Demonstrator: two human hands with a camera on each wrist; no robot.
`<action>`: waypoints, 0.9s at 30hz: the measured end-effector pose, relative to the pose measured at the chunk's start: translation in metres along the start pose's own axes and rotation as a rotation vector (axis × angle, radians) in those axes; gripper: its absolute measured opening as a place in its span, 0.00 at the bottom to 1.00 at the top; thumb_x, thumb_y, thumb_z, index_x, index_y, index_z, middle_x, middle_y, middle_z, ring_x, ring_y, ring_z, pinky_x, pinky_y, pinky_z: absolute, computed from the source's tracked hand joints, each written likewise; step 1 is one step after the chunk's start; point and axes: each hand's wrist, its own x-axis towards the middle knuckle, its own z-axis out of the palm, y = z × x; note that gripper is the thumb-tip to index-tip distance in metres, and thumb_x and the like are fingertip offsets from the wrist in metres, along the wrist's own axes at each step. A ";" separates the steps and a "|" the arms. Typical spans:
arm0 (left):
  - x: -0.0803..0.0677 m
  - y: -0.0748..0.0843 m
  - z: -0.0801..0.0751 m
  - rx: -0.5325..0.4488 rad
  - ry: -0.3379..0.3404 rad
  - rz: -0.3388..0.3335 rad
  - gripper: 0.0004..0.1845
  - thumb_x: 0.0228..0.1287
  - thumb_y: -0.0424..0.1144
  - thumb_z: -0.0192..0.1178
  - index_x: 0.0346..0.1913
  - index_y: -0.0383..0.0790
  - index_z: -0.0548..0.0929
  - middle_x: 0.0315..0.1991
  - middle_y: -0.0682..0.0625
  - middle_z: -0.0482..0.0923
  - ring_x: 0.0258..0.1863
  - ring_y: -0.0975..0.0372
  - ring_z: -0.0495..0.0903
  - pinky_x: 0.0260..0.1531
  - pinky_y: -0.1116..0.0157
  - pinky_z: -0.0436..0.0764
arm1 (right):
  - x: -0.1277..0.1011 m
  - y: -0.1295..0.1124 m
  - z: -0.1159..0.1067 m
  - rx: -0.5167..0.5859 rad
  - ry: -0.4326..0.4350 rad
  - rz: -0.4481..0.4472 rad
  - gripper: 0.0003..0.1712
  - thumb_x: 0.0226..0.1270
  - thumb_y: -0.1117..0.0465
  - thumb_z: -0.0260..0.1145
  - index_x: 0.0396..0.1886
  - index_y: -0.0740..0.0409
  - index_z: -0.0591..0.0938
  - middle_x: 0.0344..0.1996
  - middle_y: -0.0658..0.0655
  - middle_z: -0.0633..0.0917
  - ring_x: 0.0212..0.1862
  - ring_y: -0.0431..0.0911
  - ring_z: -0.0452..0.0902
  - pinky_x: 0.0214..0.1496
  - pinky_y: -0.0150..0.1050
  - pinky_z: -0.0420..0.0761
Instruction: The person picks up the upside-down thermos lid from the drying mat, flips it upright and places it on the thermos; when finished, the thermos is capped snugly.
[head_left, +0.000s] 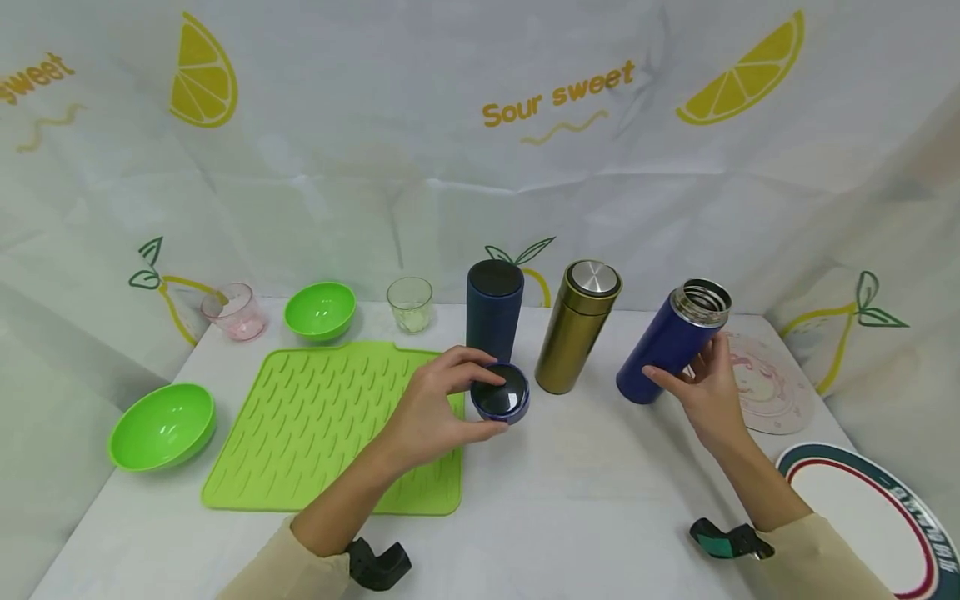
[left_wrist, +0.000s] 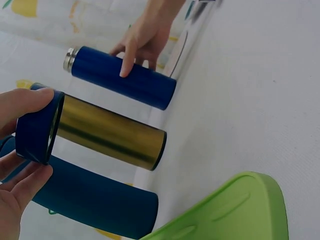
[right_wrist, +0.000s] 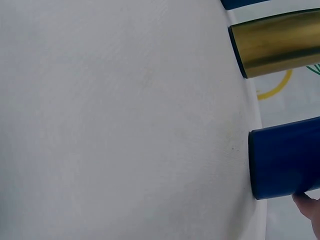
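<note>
A blue cap (head_left: 501, 393) is pinched in the left hand (head_left: 433, 406) while the uncapped blue flask (head_left: 672, 340) is steadied by the right hand (head_left: 708, 392).

The cap is held between thumb and fingers just above the white worktop (head_left: 570, 492), at the right edge of the green ribbed mat (head_left: 337, 425) and in front of the dark navy flask (head_left: 493, 310). The blue flask is tilted, its open steel mouth seen only in the head view, with the right hand's fingers laid along its side; only a fingertip is caught by the right wrist view, beside the flask's base. Between the two flasks a gold flask (head_left: 577, 327) is stood upright, its lid on. The cap's hollow side is hidden in the left wrist view, where its outer wall (left_wrist: 37, 127) is shown. Two green bowls (head_left: 162, 425), two small cups (head_left: 409, 304) and plates (head_left: 870, 517) are set round the edges.
</note>
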 end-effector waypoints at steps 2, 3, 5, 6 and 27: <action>0.001 0.000 0.000 0.001 0.000 0.003 0.22 0.46 0.35 0.82 0.48 0.42 0.89 0.58 0.50 0.80 0.62 0.55 0.79 0.57 0.63 0.86 | 0.000 0.001 0.000 -0.023 0.011 0.006 0.59 0.58 0.76 0.74 0.80 0.36 0.52 0.78 0.53 0.62 0.76 0.45 0.62 0.75 0.33 0.73; 0.001 0.000 0.000 0.001 -0.001 0.004 0.22 0.46 0.35 0.82 0.48 0.42 0.89 0.58 0.50 0.80 0.62 0.55 0.79 0.57 0.63 0.86 | 0.000 0.001 0.000 -0.037 0.015 0.006 0.59 0.58 0.75 0.74 0.79 0.37 0.53 0.78 0.54 0.63 0.75 0.44 0.63 0.74 0.32 0.73; 0.001 0.001 0.000 0.001 -0.002 0.005 0.22 0.46 0.35 0.82 0.47 0.42 0.89 0.58 0.50 0.80 0.62 0.55 0.79 0.56 0.63 0.86 | 0.000 0.001 -0.002 -0.038 0.013 0.000 0.60 0.57 0.76 0.74 0.79 0.37 0.54 0.77 0.53 0.63 0.75 0.43 0.64 0.73 0.31 0.74; 0.002 0.001 0.000 0.004 -0.003 0.004 0.22 0.46 0.36 0.82 0.47 0.42 0.89 0.58 0.50 0.80 0.62 0.55 0.79 0.56 0.64 0.86 | 0.000 0.001 -0.003 -0.039 0.009 -0.008 0.60 0.56 0.77 0.75 0.79 0.37 0.54 0.77 0.53 0.64 0.74 0.43 0.65 0.71 0.29 0.75; 0.025 0.022 0.000 0.022 -0.074 0.091 0.23 0.47 0.37 0.81 0.47 0.43 0.84 0.56 0.50 0.76 0.58 0.57 0.81 0.53 0.60 0.88 | -0.025 -0.026 -0.008 -0.363 -0.326 -0.136 0.56 0.49 0.73 0.81 0.77 0.54 0.62 0.62 0.31 0.72 0.60 0.19 0.70 0.56 0.15 0.76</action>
